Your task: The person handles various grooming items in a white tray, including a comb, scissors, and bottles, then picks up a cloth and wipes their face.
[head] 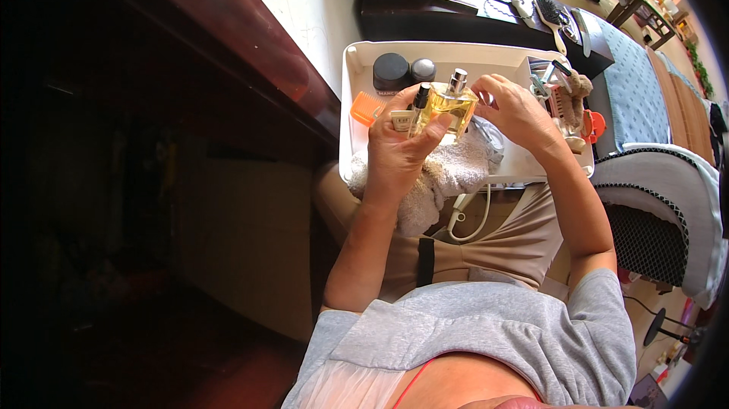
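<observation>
My left hand [401, 141] holds a square glass perfume bottle [451, 104] with yellow liquid and a silver spray top. A slim sample vial [420, 102] with a black cap is in the same hand, beside the bottle. My right hand [512, 107] is at the bottle's right edge with its fingers bent; whether they grip anything is hidden. Below both hands, a beige towel [455, 167] hangs over the near rim of a white plastic bin [458, 53]. An orange comb [366, 108] lies in the bin, left of my left hand.
Two dark-lidded jars [391, 72] stand at the bin's back. Its right compartment holds hair clips and a brown scrunchie [578, 90]. A hair dryer [521, 7] and a paddle brush [549, 13] lie on the dark ledge behind. A padded chair [655, 204] stands right; dark wooden furniture [256, 27] rises left.
</observation>
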Demonstrator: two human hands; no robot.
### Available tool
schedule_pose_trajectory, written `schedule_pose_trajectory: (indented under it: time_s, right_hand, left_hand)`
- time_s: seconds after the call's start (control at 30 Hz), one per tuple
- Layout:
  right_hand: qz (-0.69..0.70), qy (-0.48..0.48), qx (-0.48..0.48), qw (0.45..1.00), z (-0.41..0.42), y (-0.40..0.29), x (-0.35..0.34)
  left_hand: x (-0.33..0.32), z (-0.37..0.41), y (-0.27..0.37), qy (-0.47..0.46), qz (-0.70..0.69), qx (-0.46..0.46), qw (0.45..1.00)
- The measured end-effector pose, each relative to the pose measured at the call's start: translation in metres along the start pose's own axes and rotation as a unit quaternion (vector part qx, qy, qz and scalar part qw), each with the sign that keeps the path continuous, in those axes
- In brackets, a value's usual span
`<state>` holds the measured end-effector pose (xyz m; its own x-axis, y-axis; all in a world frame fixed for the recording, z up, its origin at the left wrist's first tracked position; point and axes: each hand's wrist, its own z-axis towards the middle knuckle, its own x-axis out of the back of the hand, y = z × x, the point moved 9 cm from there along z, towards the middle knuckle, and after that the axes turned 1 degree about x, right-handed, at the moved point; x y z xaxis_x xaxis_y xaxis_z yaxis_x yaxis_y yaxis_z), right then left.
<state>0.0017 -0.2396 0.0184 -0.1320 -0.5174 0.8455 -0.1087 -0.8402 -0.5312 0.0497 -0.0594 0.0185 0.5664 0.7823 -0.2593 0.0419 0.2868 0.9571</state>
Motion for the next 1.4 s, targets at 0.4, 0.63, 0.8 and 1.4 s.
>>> schedule_pose_trajectory:
  time_s: [0.4,0.63,0.8,1.4]
  right_hand:
    - [0.423,0.041,0.064,0.903,-0.021,-0.060,-0.013]
    - [0.517,0.069,0.085,0.849,-0.019,-0.077,-0.025]
    - [0.736,0.062,-0.017,0.674,-0.017,-0.054,-0.035]
    - [0.945,-0.200,0.097,0.238,-0.031,-0.076,-0.029]
  left_hand:
    - [0.007,-0.005,0.016,0.090,0.102,-0.070,0.988]
    - [0.003,-0.003,0.019,0.068,0.165,-0.078,0.981]
    - [-0.013,-0.005,0.018,-0.049,0.112,-0.108,0.987]
    - [0.004,0.001,-0.004,0.033,-0.100,0.051,0.993]
